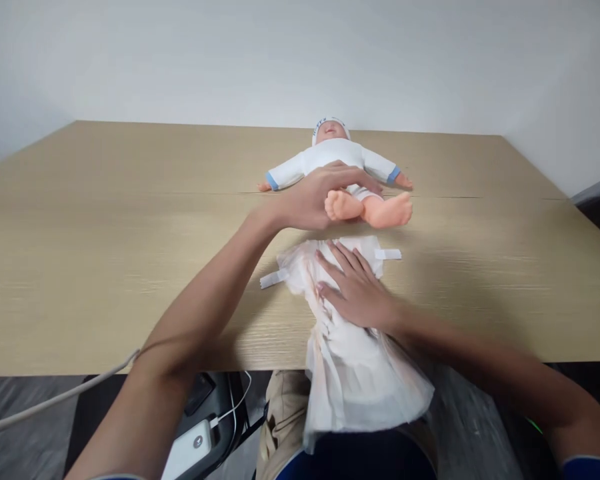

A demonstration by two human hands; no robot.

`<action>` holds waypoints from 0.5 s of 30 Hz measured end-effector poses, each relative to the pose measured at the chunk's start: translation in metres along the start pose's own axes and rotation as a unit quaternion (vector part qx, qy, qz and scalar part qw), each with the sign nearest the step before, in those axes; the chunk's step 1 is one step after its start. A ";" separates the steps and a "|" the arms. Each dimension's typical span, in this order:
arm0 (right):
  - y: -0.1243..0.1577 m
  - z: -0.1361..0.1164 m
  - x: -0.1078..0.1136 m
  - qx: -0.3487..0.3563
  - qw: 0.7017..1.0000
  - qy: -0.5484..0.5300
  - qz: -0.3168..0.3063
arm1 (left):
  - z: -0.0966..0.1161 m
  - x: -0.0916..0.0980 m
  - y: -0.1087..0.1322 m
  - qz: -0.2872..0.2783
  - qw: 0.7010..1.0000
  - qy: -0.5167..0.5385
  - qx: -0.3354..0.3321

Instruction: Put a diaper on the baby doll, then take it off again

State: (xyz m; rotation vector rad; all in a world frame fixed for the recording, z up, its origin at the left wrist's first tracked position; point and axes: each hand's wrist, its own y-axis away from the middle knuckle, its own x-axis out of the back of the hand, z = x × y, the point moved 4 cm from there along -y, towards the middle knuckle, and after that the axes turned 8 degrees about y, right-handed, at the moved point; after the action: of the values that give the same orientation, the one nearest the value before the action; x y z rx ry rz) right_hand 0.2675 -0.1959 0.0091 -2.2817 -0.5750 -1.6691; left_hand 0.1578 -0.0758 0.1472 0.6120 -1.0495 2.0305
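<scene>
A baby doll in a white long-sleeved outfit with blue cuffs and a white cap lies on its back, arms spread and feet toward me. My left hand is closed round its legs from the left, and the bare feet stick out past my fingers. The hand hides part of the legs and lower body. Nearer to me, an unfolded white diaper hangs partly over the table's front edge, its two side tabs spread at the far end. My right hand lies on the diaper with its fingers spread.
The wooden table reaches back to a white wall. A pale cable runs in from the left to my left forearm. Below the front edge, a white power bank with a cord rests on a dark surface.
</scene>
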 end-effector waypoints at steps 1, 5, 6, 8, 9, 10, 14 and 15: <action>-0.009 0.003 -0.001 -0.001 1.000 0.005 0.011 | 0.001 0.005 -0.002 0.010 1.000 0.008 0.006; -0.044 0.017 -0.002 0.000 0.999 0.022 0.038 | 0.001 0.020 -0.008 0.031 0.997 0.042 0.049; -0.054 0.022 -0.002 -0.001 0.999 0.026 0.041 | 0.001 0.023 -0.009 0.034 0.996 0.048 0.060; -0.075 0.033 0.000 -0.003 0.998 0.031 0.051 | 0.001 0.028 -0.010 0.038 0.995 0.067 0.066; -0.086 0.040 0.001 -0.007 0.998 0.034 0.057 | 0.001 0.030 -0.010 0.041 0.994 0.074 0.065; -0.097 0.046 0.003 -0.009 0.997 0.038 0.065 | 0.001 0.033 -0.011 0.045 0.994 0.078 0.063; -0.142 0.074 0.011 -0.016 0.996 0.045 0.081 | -0.002 0.041 -0.011 0.053 0.994 0.080 0.046; -0.152 0.081 0.012 -0.021 0.996 0.038 0.082 | -0.002 0.042 -0.011 0.054 0.994 0.082 0.037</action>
State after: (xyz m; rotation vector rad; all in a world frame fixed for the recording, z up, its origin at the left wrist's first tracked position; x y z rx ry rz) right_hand 0.2699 -0.0243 -0.0079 -2.2154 -0.3294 -1.6936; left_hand 0.1411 -0.0531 0.1806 0.4250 -0.9299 2.1812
